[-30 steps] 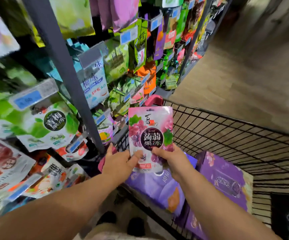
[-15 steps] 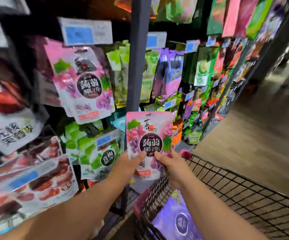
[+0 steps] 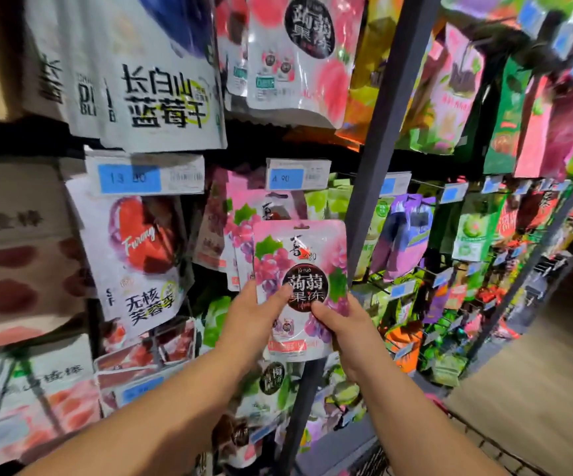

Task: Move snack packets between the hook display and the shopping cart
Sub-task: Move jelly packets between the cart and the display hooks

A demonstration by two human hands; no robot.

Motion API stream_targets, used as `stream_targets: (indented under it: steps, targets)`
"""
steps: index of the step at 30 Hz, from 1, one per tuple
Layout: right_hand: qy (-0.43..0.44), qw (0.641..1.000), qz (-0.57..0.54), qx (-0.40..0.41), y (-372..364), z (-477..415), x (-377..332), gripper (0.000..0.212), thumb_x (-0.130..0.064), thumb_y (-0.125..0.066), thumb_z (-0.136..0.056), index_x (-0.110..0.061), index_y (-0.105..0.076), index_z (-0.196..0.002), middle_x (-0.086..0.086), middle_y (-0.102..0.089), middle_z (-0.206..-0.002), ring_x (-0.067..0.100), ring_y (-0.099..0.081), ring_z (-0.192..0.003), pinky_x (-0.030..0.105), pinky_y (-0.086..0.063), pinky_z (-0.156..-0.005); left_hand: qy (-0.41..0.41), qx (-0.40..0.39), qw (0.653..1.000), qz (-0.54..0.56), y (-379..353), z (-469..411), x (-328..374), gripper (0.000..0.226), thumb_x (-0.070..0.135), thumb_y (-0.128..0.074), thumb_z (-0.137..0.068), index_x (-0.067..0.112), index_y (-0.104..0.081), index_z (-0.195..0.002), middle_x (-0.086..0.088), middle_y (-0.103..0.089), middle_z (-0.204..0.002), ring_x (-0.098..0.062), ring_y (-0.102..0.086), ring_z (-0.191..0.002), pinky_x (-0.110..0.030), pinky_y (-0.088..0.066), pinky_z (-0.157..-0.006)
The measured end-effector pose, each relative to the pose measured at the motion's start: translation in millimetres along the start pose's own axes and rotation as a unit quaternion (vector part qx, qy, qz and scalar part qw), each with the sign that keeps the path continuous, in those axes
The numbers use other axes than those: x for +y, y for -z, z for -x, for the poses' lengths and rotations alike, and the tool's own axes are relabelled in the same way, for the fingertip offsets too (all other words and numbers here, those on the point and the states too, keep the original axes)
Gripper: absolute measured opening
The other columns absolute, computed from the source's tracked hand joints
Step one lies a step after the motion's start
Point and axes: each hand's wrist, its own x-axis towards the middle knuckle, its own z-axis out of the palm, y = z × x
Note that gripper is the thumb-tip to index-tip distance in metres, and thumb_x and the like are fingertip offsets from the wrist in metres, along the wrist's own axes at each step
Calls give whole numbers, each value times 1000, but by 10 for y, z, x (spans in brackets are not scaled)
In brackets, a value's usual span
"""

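I hold a pink grape jelly packet (image 3: 300, 266) upright in front of the hook display. My left hand (image 3: 250, 317) pinches its lower left side, thumb on the front. Its lower right side is gripped by my right hand (image 3: 341, 329). Just behind it, up and to the left, hang matching pink grape packets (image 3: 240, 214) under a blue price tag (image 3: 297, 173). The held packet's top edge sits below that tag. Only the black wire rim of the shopping cart (image 3: 480, 438) shows, at the bottom right.
A dark upright post (image 3: 377, 142) of the rack stands right beside the held packet. Packets hang densely all around: white blueberry bags (image 3: 161, 73) above left, a white red-fruit bag (image 3: 137, 255) to the left, green and purple ones (image 3: 405, 231) to the right. Wooden floor (image 3: 546, 389) lies at the right.
Both hands have lifted the pink packet from over the cart up to the display, close to the matching hanging packets. My view has swung up and left, and the cart has dropped nearly out of frame.
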Motion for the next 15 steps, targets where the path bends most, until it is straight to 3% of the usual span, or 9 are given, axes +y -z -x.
stream_targets:
  steps: [3,7,10,13,15]
  targets:
    - [5,1000,-19,6,-128,-148,-96,27,-12,-73,-84,-15,-65,-110,10,-74,-105,31,-68,-102,45,-52,-92,-46,51,998,-9,79,-184,189,27,38,-65,-87,20,-63,-108,2,-71,-102,-19,-67,-97,-41,-54,-86]
    - [15,1000,-23,-7,-218,-280,-185,23,-8,-70,-86,-16,-66,-107,11,-74,-104,34,-68,-103,49,-52,-93,-102,111,988,-30,163,-398,387,18,34,-65,-88,17,-62,-95,-2,-70,-90,-21,-67,-87,-43,-54,-81]
    - [27,1000,-10,-10,-267,-324,-261,19,-6,-68,-88,-15,-66,-104,6,-75,-97,26,-68,-90,38,-54,-81,-129,126,982,-54,200,-505,516,11,31,-63,-90,21,-62,-93,2,-69,-84,-14,-65,-78,-32,-52,-72]
    - [28,999,-13,-8,-266,-378,-277,14,-6,-67,-88,-13,-65,-100,8,-69,-82,23,-55,-74,29,-45,-67,-162,154,966,-127,217,-602,610,26,33,-60,-92,8,-57,-88,-5,-58,-66,-11,-48,-55,-26,-37,-54]
    - [22,1000,-20,-6,-236,-412,-263,12,-8,-68,-88,-12,-65,-98,11,-64,-80,24,-50,-75,29,-41,-64,-160,168,960,-157,222,-684,659,31,35,-58,-93,8,-49,-81,2,-45,-58,-10,-40,-52,-25,-28,-48]
